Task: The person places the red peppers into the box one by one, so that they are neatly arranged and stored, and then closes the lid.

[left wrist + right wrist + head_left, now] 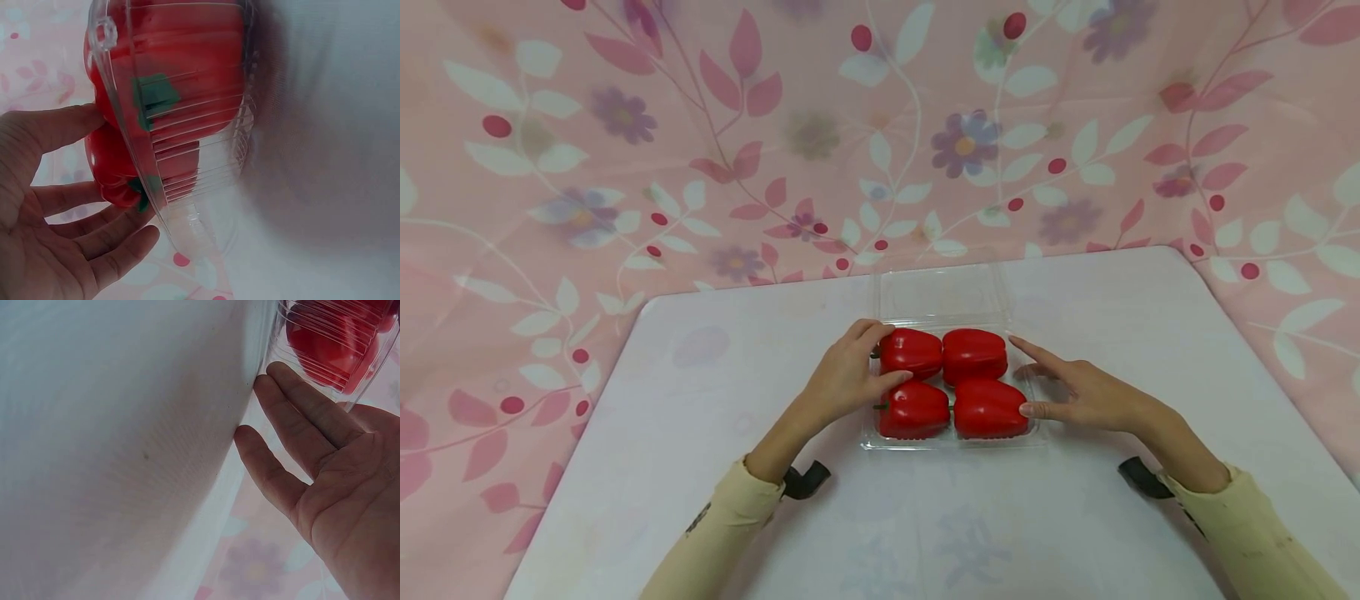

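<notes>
Several shiny red bell peppers with green stems fill a clear plastic box [955,445] in two rows. Its hinged lid [940,293] lies folded back behind it. My left hand [842,379] rests at the box's left side, its thumb on the front left pepper [913,410] and its fingers against the back left pepper [911,352]. At the right side is my right hand [1093,393], spread, its thumb touching the front right pepper [991,408] and its index finger reaching past the back right pepper [974,357]. In the right wrist view its other fingers lie low, close to the tabletop.
The box stands on a white-covered table [760,350] with rounded back corners. A pink floral cloth [820,150] hangs behind and to both sides. Black wrist mounts [807,481] show below both sleeves.
</notes>
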A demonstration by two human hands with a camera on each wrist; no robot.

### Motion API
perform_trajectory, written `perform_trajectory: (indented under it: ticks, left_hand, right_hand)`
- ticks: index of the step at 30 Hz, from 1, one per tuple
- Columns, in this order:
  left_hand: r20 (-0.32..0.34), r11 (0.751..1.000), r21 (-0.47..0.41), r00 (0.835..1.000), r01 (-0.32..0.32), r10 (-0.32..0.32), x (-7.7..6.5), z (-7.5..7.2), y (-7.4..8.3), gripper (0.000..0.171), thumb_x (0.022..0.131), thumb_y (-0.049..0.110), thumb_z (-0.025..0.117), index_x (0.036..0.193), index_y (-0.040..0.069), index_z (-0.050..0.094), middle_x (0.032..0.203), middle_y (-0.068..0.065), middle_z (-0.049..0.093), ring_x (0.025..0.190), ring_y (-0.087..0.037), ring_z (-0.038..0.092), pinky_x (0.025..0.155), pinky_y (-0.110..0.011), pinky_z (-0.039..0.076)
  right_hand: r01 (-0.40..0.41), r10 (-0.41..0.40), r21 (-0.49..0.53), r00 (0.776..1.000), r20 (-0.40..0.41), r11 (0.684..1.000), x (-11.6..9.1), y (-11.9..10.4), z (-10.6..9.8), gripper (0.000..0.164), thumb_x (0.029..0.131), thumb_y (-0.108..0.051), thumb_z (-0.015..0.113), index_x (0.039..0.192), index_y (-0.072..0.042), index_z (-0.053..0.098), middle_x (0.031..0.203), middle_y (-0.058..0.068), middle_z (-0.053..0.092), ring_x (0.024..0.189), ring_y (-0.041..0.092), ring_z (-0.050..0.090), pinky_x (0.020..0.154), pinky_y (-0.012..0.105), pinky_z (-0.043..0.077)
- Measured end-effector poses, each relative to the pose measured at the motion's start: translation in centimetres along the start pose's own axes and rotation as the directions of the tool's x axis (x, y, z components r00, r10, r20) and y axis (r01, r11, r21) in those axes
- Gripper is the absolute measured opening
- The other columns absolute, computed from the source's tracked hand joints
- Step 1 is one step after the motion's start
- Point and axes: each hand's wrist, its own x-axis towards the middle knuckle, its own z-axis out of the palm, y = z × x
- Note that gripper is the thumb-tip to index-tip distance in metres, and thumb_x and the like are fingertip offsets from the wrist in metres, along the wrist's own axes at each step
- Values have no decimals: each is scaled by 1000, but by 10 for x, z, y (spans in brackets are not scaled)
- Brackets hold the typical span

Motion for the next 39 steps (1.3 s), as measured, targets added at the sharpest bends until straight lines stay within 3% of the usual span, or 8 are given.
perform_trajectory:
  ticks: [13,24,32,39]
  left_hand:
    - [13,1000,-2,1000,-2,2,3,-1,-2,59,83,31,80,129,2,57,122,-8,56,100,-20,62,82,-32,56]
    - [52,1000,6,999,-3,2,5,-4,-3,60,84,33,79,130,2,57,124,-9,56,109,-27,57,84,-35,56]
    - [41,1000,18,999,16,-17,1,-3,-8,67,83,38,79,135,6,53,129,-7,54,113,-21,52,86,-35,55]
    - [28,1000,-24,999,19,-19,-1,-4,-14,72,84,42,78,140,6,51,135,-8,52,121,-24,48,92,-43,53]
  right_hand:
    - [16,-16,2,1000,-2,1000,0,0,0,93,85,-44,74,158,-26,19,129,8,62,125,39,52,92,69,42]
    - [19,-19,8,1000,0,1000,1,1,0,92,85,-45,74,158,-27,20,128,6,63,124,38,53,92,68,43]
    - [15,-15,12,1000,6,1000,2,-4,-4,93,84,-45,75,158,-25,22,129,9,62,124,38,53,91,68,44]
    - [22,-22,25,1000,4,999,4,-2,-8,91,84,-43,76,157,-23,25,132,12,60,121,35,56,90,62,49]
